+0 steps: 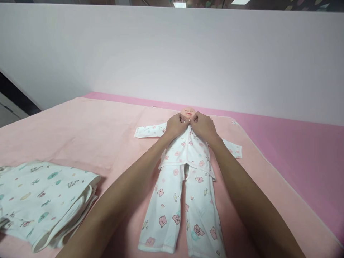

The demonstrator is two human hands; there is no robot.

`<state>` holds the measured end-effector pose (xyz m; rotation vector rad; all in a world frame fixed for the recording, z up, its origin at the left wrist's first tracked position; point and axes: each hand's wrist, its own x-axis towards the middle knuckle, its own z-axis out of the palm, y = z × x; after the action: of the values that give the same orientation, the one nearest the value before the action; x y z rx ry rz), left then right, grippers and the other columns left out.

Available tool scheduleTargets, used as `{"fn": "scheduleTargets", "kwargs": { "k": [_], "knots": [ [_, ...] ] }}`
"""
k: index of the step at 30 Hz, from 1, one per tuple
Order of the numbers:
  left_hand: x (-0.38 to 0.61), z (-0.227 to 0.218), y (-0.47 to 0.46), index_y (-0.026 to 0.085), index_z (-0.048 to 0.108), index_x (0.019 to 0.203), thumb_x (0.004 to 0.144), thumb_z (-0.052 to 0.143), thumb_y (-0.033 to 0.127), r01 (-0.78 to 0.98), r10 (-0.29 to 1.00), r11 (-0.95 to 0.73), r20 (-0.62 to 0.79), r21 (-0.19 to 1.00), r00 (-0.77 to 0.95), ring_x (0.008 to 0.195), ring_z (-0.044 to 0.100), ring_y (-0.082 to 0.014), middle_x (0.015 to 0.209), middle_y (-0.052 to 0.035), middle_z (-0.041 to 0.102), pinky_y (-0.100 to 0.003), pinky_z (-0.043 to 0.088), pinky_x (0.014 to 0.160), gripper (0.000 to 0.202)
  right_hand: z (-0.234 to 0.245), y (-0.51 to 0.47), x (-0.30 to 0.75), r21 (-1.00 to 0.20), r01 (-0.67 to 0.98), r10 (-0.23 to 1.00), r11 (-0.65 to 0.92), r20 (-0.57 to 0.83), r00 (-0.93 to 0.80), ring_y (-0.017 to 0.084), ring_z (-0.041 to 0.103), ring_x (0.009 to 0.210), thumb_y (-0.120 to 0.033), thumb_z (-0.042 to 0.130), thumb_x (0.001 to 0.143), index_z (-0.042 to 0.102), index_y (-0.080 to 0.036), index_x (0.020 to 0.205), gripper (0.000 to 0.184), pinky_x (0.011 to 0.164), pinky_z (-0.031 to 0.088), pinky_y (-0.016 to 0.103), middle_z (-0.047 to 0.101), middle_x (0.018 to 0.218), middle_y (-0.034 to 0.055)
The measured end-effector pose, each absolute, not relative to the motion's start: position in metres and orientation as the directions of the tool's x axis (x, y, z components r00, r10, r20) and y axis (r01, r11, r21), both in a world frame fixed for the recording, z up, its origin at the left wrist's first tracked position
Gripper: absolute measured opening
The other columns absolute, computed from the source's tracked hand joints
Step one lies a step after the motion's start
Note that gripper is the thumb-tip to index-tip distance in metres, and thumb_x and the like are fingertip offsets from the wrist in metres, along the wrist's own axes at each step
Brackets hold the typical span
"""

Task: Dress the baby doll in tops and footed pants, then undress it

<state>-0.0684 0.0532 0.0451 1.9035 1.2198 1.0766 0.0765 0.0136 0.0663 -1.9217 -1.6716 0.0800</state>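
A baby doll (188, 111) lies face up, its head away from me. It wears a white long-sleeved top (185, 150) with pink bear prints and matching trousers (163, 200). Both sleeves stretch out to the sides. At the neckline, just below the doll's chin, my left hand (176, 124) pinches the left side of the collar. My right hand (202, 126) pinches the collar beside it, the two hands nearly touching. The fingers hide most of the neck opening. Lower down, the front edges of the top meet near the middle and part slightly at the hem.
A folded white cloth (48, 200) with green and pink prints lies at the left front. Under everything is a pale pink blanket (113, 122) on a brighter pink surface (290, 143). A white wall (172, 57) rises behind.
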Motion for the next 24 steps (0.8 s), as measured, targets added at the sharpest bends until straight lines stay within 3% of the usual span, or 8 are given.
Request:
{"fn": "scheduleTargets", "kwargs": {
  "k": [9,24],
  "knots": [
    [-0.069,0.047,0.05,0.021,0.062,0.083,0.089,0.071,0.034,0.393,0.932,-0.351,0.276,0.85,0.235,0.083,0.064,-0.0196,0.092,-0.0046,0.073,-0.029,0.043,0.073,0.017,0.059,0.023,0.086,-0.664,0.746,0.932,-0.059,0.232,0.28,0.023,0.07,0.095,-0.031,0.07,0.089,0.07,-0.021,0.088,0.01,0.087,0.05,0.033,0.079,0.099,0.0071],
    [-0.069,0.045,0.053,0.02,0.061,0.078,0.091,0.07,0.032,0.345,0.937,-0.322,0.245,0.882,0.249,0.078,0.062,-0.0177,0.085,-0.0043,0.072,-0.029,0.042,0.072,0.02,0.05,0.022,0.086,-0.755,0.655,0.916,0.02,0.277,0.291,0.021,0.068,0.09,-0.035,0.068,0.086,0.07,-0.021,0.087,0.014,0.084,0.05,0.032,0.077,0.095,0.005]
  ]
}}
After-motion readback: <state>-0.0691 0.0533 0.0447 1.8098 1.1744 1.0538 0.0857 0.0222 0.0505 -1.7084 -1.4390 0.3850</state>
